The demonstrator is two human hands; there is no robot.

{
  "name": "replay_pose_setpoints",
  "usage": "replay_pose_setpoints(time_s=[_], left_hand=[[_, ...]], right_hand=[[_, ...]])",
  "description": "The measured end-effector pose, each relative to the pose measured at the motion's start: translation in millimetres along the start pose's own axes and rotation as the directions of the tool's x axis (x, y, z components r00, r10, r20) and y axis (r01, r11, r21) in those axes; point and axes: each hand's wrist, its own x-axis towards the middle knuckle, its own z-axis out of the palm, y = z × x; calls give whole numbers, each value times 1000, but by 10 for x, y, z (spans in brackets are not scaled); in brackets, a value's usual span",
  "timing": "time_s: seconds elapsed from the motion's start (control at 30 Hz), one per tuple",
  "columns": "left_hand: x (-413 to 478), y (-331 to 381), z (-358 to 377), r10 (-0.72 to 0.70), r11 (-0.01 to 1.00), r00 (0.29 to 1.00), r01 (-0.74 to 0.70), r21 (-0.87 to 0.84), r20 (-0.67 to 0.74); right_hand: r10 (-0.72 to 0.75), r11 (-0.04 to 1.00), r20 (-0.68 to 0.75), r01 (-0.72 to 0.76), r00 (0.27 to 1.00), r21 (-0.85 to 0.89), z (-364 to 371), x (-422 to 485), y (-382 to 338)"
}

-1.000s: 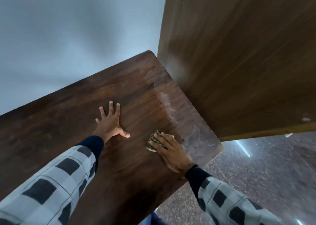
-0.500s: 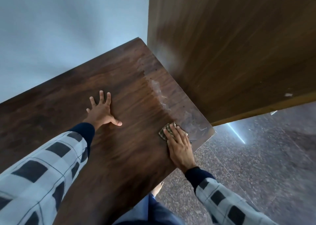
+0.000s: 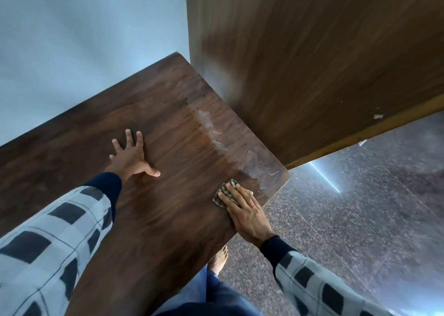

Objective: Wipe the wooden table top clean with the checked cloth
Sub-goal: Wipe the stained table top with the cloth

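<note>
The right hand [image 3: 245, 216] lies flat with straight fingers, pressing on the one checked cloth [image 3: 223, 192], a small folded bundle near the right corner of the table [image 3: 168, 214]. The left hand [image 3: 131, 158] rests flat on the table's middle, fingers spread, holding nothing. The table is dark smooth wood with one pale dusty streak [image 3: 211, 130].

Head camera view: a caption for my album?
Right hand presses checked cloth on wooden table top; left hand rests flat.
</note>
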Motion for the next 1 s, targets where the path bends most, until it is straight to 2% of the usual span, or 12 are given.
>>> replay_pose_setpoints(time_s=[0.23,0.4,0.47,0.53,0.57,0.63,0.7,0.73,0.8,0.87,0.9,1.0], left_hand=[[-384,770,517,273,959,959,-278,64,70],[-515,994,865,297,943,953,-303,140,59],[-516,977,849,300,943,952,-305,136,53],[-540,973,849,307,938,950,-312,150,56],[-549,975,852,307,938,950,-312,153,55],[-552,979,844,303,940,951,-308,146,59],[-546,977,837,308,938,950,-313,150,53],[-536,979,838,311,937,949,-315,153,44],[-524,993,839,310,936,950,-312,161,39],[-527,1007,869,311,934,949,-313,174,41],[-529,1001,876,311,932,949,-313,181,43],[-517,989,862,305,933,951,-308,186,48]], right_hand=[[-24,1000,-40,24,999,-12,34,15,59],[-289,944,56,294,956,-151,-200,219,476],[-95,993,-40,92,995,-75,-252,317,479],[158,987,-145,-153,977,45,-135,258,265],[175,984,-162,-168,971,56,-59,190,153],[-46,998,-84,43,995,-37,-5,43,144],[-293,943,55,298,954,-146,-135,47,442],[-310,929,93,323,946,-181,-205,108,600],[-97,988,24,99,995,-120,-290,232,747],[200,980,-100,-200,975,13,-240,214,568],[248,969,-129,-245,960,35,-162,172,430],[-26,999,-57,23,998,-45,-81,19,348]])
